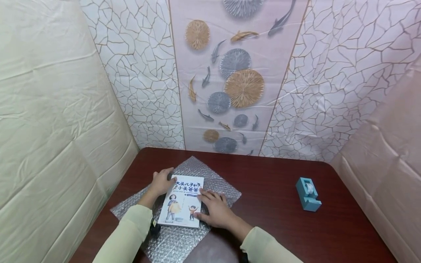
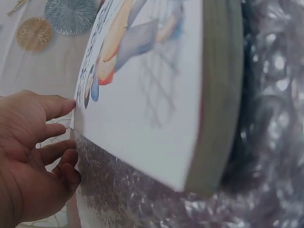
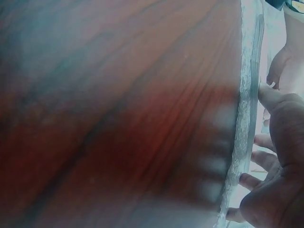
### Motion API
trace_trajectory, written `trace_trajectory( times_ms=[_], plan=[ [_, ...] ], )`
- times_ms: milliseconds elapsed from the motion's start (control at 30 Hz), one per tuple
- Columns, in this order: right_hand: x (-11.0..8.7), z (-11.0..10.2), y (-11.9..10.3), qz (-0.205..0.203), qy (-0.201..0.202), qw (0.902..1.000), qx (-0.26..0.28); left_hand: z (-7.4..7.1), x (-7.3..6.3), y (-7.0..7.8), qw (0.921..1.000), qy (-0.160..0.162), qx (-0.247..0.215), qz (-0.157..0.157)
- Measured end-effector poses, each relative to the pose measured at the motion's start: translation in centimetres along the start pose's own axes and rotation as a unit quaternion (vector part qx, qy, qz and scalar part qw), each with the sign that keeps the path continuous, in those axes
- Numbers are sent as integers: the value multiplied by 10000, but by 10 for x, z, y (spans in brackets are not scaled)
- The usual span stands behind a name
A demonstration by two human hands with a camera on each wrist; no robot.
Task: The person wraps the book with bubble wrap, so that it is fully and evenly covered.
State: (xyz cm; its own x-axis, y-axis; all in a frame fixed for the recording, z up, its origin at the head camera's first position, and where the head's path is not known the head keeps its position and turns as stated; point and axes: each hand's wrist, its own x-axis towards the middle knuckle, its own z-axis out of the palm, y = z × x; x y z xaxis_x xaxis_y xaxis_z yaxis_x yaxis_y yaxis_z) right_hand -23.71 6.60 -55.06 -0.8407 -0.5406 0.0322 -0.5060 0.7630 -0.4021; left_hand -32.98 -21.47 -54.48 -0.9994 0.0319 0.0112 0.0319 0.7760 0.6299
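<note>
A white picture book (image 1: 182, 201) with Chinese lettering and two drawn figures lies face up on a sheet of bubble wrap (image 1: 223, 184). My left hand (image 1: 162, 182) is at the book's upper left edge, and its thumb touches the cover there. In the left wrist view the book's thick page block (image 2: 216, 104) is close to the camera, with the left hand (image 2: 33, 152) beyond it. Along the right edge of the book rests my right hand (image 1: 217, 210), fingers spread and fingertips on the cover. The right wrist view has those fingers at the book's side.
A teal tape dispenser (image 1: 308, 194) with a roll of tape stands on the right part of the dark red wooden table (image 1: 263, 190). Patterned cloth (image 1: 230, 73) hangs behind the table, and pale padded panels (image 1: 49, 109) flank it on both sides.
</note>
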Motion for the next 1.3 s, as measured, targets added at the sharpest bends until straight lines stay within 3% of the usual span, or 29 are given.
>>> trace_trajectory(
  times_ms=[167, 433, 633, 900, 1300],
  plan=[
    [0, -2, -1, -47, 47, 10000, -40, -2, 1, 4, 9998, -17, -178, -35],
    [0, 2, 0, -19, 33, 10000, -57, 0, 3, -1, 9967, -13, -777, -237],
    [0, 2, 0, -13, 60, 10000, -67, -1, 3, 4, 9933, 99, -1141, -175],
    [1, 1, 1, -15, 74, 10000, -42, -2, 5, 12, 9930, 121, -1162, -174],
    [1, 3, 1, -5, 94, 9999, -117, -1, 4, 11, 9924, 192, -1212, 104]
  ],
)
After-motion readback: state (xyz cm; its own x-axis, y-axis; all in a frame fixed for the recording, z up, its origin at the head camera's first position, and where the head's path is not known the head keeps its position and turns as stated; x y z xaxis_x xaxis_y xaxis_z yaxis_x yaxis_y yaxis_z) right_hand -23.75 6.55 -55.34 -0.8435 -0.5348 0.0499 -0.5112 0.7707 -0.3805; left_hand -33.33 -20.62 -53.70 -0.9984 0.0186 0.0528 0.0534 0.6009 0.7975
